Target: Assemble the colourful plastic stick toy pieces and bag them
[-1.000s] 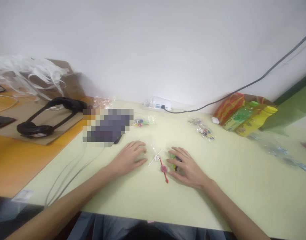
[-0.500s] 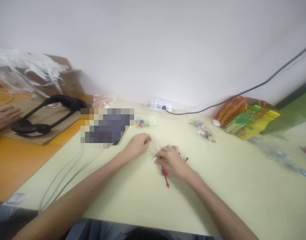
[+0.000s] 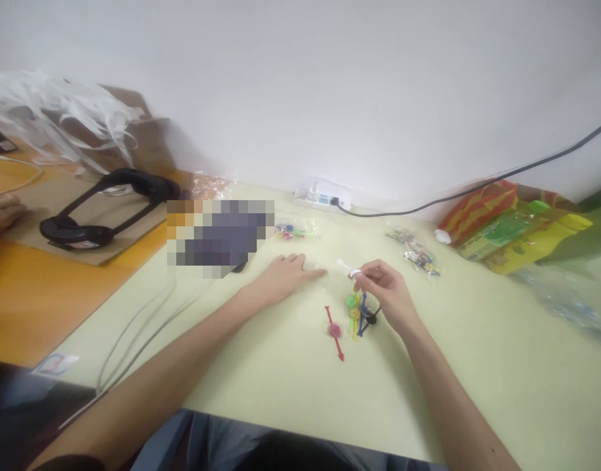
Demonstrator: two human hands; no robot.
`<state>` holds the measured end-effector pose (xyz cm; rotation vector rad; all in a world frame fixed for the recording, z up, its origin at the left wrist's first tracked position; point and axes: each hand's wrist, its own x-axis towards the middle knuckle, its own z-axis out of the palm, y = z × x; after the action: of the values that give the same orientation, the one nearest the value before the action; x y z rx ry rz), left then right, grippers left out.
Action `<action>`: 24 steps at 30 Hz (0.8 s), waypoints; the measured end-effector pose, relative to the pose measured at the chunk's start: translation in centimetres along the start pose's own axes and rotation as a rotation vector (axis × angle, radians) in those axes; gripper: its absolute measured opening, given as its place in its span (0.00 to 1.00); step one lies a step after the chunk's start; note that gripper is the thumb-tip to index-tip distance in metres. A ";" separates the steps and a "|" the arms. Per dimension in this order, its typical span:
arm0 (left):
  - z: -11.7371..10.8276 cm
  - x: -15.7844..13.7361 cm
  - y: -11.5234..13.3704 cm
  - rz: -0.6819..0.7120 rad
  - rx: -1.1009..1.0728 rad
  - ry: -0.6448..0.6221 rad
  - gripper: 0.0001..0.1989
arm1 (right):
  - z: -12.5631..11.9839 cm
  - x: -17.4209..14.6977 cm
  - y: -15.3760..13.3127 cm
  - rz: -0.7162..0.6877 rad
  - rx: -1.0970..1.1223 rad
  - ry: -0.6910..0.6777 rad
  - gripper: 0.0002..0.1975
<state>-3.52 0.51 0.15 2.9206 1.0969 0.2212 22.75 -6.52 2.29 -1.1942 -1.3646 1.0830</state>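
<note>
The right hand (image 3: 386,294) is pinching a small white piece (image 3: 354,273) between thumb and fingertips, lifted just above the pale green table (image 3: 291,386). The left hand (image 3: 283,278) is lying flat, fingers stretched out, pressing on what looks like a clear plastic bag (image 3: 325,269); the bag is hard to make out.

Loose parts are lying just below the right hand: a red stick piece (image 3: 334,330) apart to the left, then a bunch of green, yellow, blue and black pieces (image 3: 359,313) touching each other.

Step in hand, as I judge it: picking single pieces out of the pile, with the white one up now. Next move probably calls for a fine pinch and a steady left hand keeping the bag still, since the pieces are tiny and light.

Farther back, two more filled bags (image 3: 418,255), a power strip (image 3: 323,195) and a headset (image 3: 104,209) are sitting. Another person's hand (image 3: 0,212) is resting at the far left edge.
</note>
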 end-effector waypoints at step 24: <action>-0.2 -1.0 -0.1 0.020 -0.161 0.108 0.11 | 0.8 -0.9 -0.2 -0.047 -0.049 -0.109 0.16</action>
<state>-4.33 -0.06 0.21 2.8060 1.0113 0.4506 21.93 -7.40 2.30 -1.1471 -1.5033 1.1002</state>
